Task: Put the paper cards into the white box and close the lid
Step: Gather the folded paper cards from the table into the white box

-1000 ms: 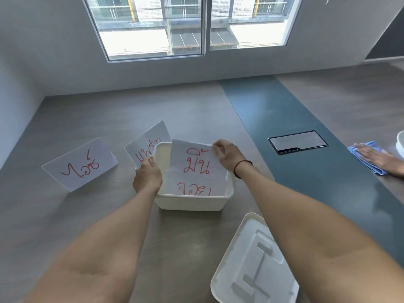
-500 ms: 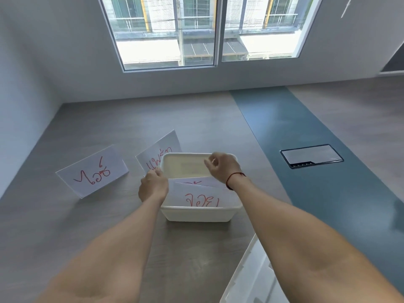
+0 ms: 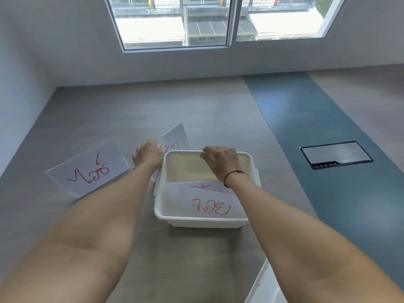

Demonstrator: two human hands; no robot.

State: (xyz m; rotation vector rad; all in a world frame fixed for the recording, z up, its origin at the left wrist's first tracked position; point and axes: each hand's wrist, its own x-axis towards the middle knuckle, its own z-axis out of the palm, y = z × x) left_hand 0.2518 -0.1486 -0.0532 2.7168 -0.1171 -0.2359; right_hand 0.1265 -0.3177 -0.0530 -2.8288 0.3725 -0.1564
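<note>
A person's two bare forearms reach forward over a grey wood-grain table (image 3: 196, 110), seen from a camera worn on the head. The landmark is an open white plastic box (image 3: 204, 220) standing in the middle of the table.

Inside the box, two paper cards lean against its near wall. The front card (image 3: 207, 206) bears red handwriting. The second card (image 3: 203, 185) sits just behind it, with only its top edge and a trace of red ink showing.

The right hand (image 3: 220, 162), with a thin red string bracelet (image 3: 232, 176) at the wrist, is above the far part of the box. Its fingers are curled loosely downward near the far rim and hold nothing; whether the tips touch the rim cannot be told.

The left hand (image 3: 148, 155) is just beyond the box's far left corner. Its fingers are at the edge of a third card (image 3: 175, 138) that stands tilted behind the box, red writing partly hidden. Whether they have closed on this card cannot be told.

A fourth card (image 3: 87, 169) with red writing stands tilted on the table, well to the left of the box.

The white lid (image 3: 265, 287) lies off the box, at the near right, cut by the picture's bottom edge.

Right of the box a blue-green strip (image 3: 317, 149) runs along the table, with a dark-framed rectangular panel (image 3: 335, 154) set into it. A window (image 3: 218, 20) fills the wall beyond.
</note>
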